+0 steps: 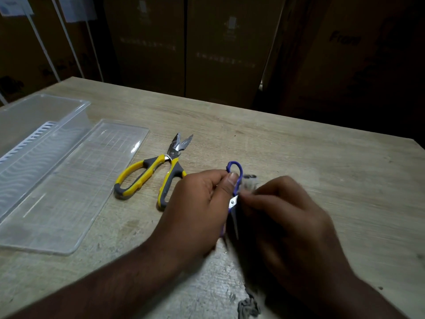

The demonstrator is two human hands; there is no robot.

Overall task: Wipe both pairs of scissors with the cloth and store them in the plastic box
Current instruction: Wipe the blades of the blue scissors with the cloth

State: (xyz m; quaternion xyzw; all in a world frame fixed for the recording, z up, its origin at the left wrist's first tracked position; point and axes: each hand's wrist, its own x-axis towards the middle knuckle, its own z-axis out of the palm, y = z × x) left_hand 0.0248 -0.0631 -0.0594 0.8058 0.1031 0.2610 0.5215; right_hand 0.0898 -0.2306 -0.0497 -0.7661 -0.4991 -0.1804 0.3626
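Note:
My left hand (202, 203) grips a pair of purple-handled scissors (236, 173) by the handle, blades pointing toward me. My right hand (287, 226) is blurred and holds a grey cloth (248, 306) against the blades; a corner of the cloth hangs below my wrist. A pair of yellow-and-grey scissors (151, 173) lies on the table to the left with its blades slightly apart. The clear plastic box (34, 125) stands at the far left, with its flat clear lid (76, 187) lying beside it.
The wooden table (322, 157) has worn, scratched patches near me. Its far edge runs diagonally, with stacked cardboard boxes (207, 47) in the dark behind it. A white rack frame (46, 42) stands at the back left.

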